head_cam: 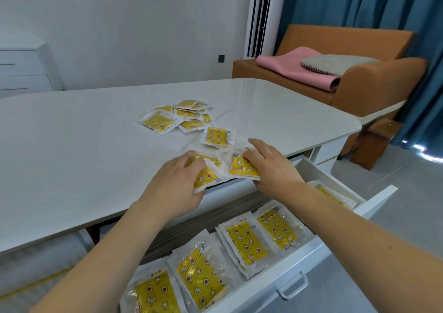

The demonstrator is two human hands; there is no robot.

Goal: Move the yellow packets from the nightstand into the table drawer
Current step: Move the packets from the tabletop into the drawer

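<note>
Packets [242,167] at table edge, partly hidden under left hand [177,183] and right hand [271,166]

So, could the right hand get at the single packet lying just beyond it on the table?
Probably yes: that single packet lies uncovered just past the right hand, though the hand already holds a packet.

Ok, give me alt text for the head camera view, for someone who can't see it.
Two hands, left hand and right hand, gather yellow packets at the near edge of a white table, above an open drawer already holding several. More packets lie in a pile farther back on the table.
</note>
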